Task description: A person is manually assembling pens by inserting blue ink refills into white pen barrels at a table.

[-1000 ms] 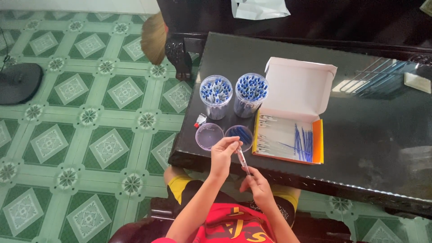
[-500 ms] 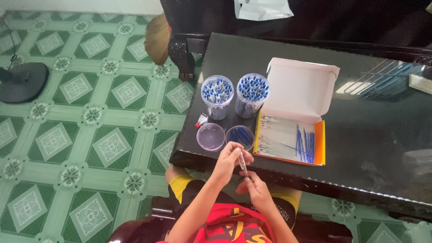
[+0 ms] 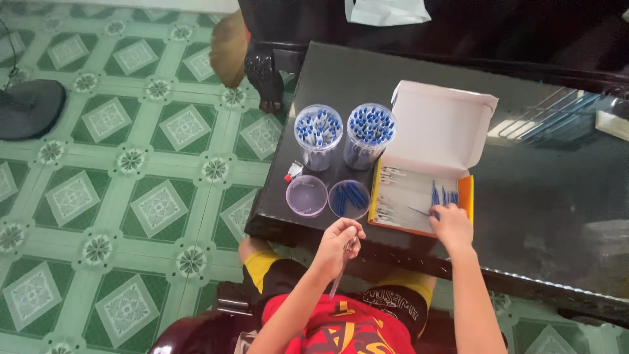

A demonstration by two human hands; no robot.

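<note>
The dark glass tabletop under my work is glossy and mirrors the window bars. The open white cardboard box looks matt, with an orange paper edge. The two tall clear plastic jars shine faintly; so do the two shallow clear plastic lids. In my left hand is a smooth transparent plastic pen barrel. The green patterned floor tiles look smooth.

Two tall clear jars of blue-capped pens; two shallow round lids; one open box
</note>
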